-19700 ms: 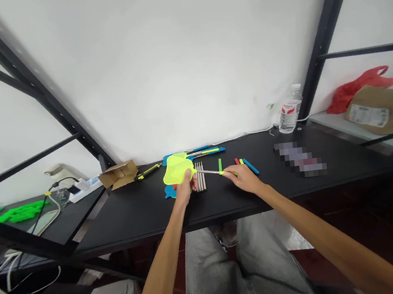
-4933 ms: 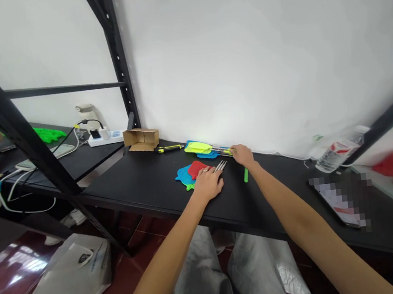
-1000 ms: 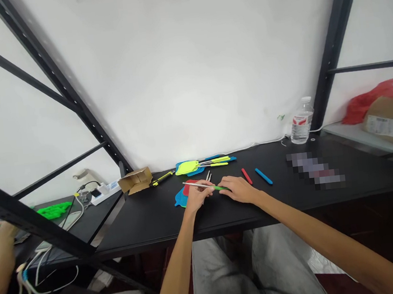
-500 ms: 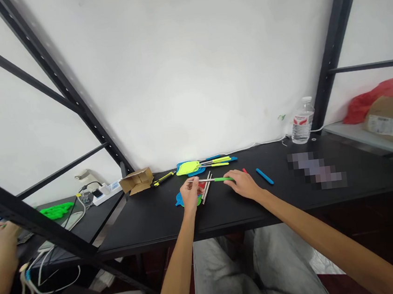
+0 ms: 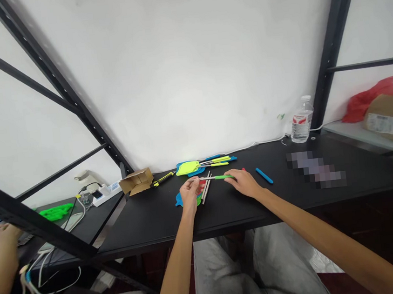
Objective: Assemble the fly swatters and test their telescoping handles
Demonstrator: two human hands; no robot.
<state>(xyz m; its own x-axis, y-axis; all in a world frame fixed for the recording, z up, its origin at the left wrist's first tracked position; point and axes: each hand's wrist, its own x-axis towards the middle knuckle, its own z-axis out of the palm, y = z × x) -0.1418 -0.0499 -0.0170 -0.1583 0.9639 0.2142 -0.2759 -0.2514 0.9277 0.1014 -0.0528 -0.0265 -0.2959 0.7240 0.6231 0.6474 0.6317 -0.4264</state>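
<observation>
My left hand [image 5: 190,195] pinches a thin metal rod [image 5: 205,178], whose tip shows just past the fingers. On the rod's right end is a green handle [image 5: 222,177], which my right hand [image 5: 245,182] is closed around. Beneath and beside my left hand lie blue [image 5: 178,200], green and red fly swatter heads, partly covered by the hand. Two loose metal rods [image 5: 206,190] rest next to them. A blue handle [image 5: 264,176] lies to the right of my right hand, and a bit of a red handle [image 5: 244,169] shows behind that hand.
Yellow and blue fly swatters [image 5: 189,168] lie by the wall. To their left are a yellow-black utility knife [image 5: 164,179] and an open cardboard box [image 5: 137,181]. A water bottle [image 5: 301,121] stands at right. Another person's arm [image 5: 3,261] is beyond the black frame post [image 5: 32,220].
</observation>
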